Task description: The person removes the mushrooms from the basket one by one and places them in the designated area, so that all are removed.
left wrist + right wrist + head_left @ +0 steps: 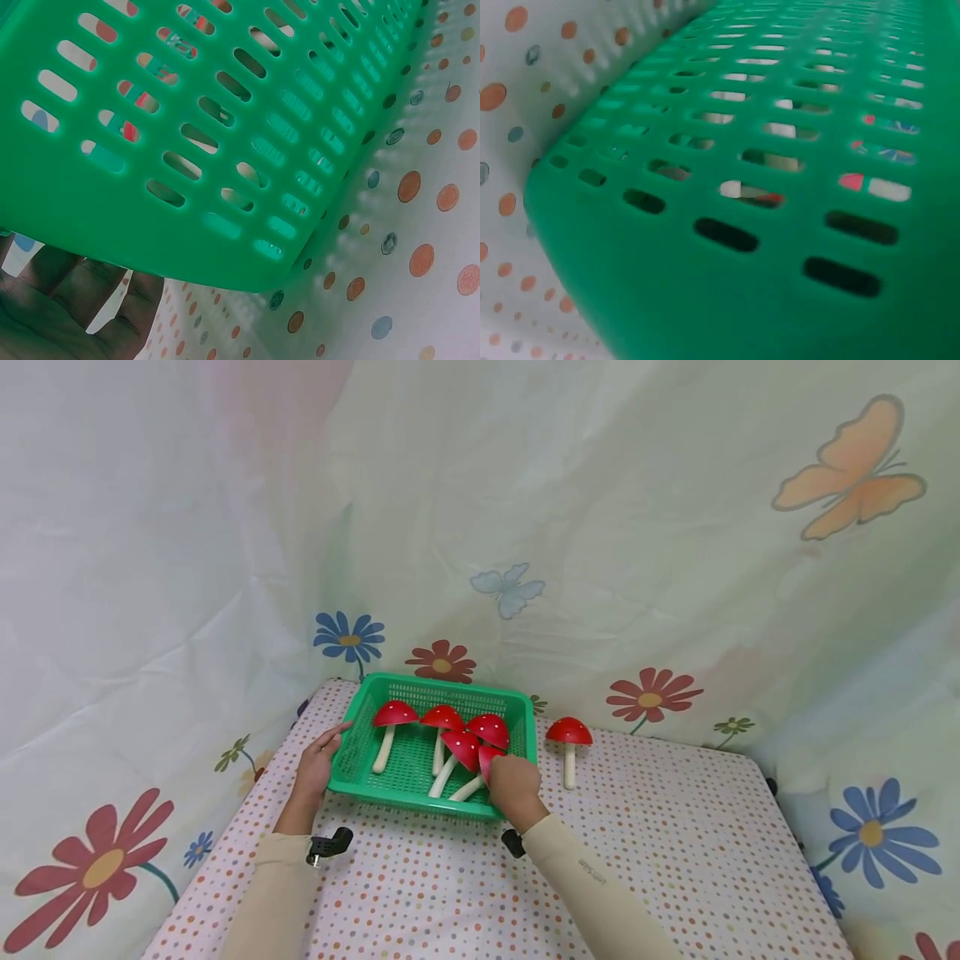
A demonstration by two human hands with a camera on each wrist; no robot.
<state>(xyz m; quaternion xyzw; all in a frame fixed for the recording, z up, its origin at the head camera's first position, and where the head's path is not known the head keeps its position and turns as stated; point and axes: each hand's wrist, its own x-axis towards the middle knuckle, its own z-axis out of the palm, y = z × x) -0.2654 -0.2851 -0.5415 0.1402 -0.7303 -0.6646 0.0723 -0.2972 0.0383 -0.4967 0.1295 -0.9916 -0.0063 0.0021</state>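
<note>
A green plastic basket (442, 803) with slotted walls holds several toy mushrooms with red, white-dotted caps and cream stems. At its left side, my left hand (313, 768) holds the rim; in the left wrist view the fingers (135, 307) reach up to the rim and their tips are hidden. My right hand (516, 785) is over the front right corner, its curled fingers at the red cap of a mushroom (468, 787) whose stem lies in the basket. The hand covers part of that cap. The right wrist view shows the basket wall (667, 285) but no fingers.
One more toy mushroom (568, 732) lies on the table to the right of the basket. A dotted cloth (420, 893) covers the table. Behind and at the sides hangs a curtain (585, 635) printed with flowers and butterflies.
</note>
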